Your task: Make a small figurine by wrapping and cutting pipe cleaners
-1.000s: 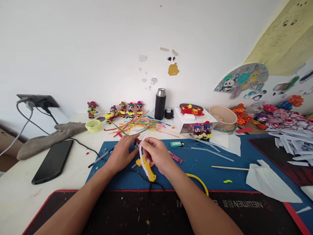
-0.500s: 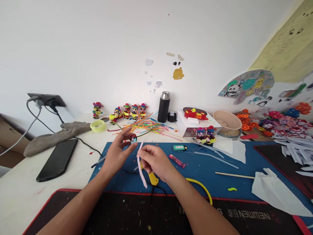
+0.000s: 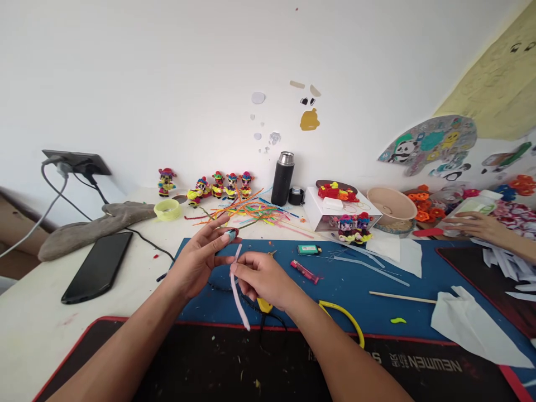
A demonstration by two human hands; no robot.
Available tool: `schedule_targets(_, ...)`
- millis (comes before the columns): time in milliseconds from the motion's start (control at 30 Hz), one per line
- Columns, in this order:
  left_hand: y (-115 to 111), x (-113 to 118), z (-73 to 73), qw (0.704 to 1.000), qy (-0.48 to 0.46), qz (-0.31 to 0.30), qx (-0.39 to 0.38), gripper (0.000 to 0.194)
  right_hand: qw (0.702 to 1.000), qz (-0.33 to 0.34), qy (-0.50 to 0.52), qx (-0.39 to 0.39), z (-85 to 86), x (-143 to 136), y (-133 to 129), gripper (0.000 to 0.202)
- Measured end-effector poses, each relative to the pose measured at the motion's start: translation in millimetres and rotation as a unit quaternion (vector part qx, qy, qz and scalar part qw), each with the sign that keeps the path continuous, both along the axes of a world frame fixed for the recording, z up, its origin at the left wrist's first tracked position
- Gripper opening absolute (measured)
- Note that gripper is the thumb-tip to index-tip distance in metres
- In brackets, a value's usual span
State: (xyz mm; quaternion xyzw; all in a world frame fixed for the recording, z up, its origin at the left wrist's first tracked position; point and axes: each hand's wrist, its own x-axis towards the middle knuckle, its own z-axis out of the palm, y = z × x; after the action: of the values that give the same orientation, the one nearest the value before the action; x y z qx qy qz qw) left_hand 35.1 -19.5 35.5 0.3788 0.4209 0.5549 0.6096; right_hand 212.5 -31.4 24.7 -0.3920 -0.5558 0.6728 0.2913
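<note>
Pinching small turquoise-and-red piece (image 3: 230,235) of unclear material in left hand (image 3: 200,259) | gripping slender, flexible pale-pink strip (image 3: 239,302) in right hand (image 3: 264,279) | risking strip droop from one-point hold

**Handicraft workspace**

Bright fuzzy figures (image 3: 231,185) line the back edge of the white worktop (image 3: 33,312) beside a heap of coloured strips (image 3: 259,211); flowers (image 3: 427,206) crowd farther right. Before them, a blue mat (image 3: 335,287) carries scraps (image 3: 397,320) and translucent strips (image 3: 372,269), and stickers (image 3: 310,119) dot the wall (image 3: 167,84).

The strip (image 3: 238,303) at seven o'clock is pale pink — the mat (image 3: 347,285) at four blue, the desk pad (image 3: 209,365) at six red-edged black.
</note>
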Motion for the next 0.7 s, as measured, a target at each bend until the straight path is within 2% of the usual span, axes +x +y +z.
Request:
schedule_targets(267, 1.5, -5.3, -2.2, 1.000, 0.009, -0.017, -0.005, 0.060, 1.000, 0.012, -0.024, 0.010, 1.1, -1.1, -1.3, 0.029)
schedule_targets(433, 0.4, -5.7, -1.4, 0.998, -0.025, -0.052, -0.010, 0.061, 1.000, 0.024, -0.017, -0.004, 3.5, -1.4, -2.6, 0.027)
schedule_targets(700, 0.7, -1.4, -5.5, 0.992, -0.114, -0.046, -0.031, 0.049, 0.998, 0.029, -0.008, -0.050, 3.3, -4.5, -4.2, 0.029)
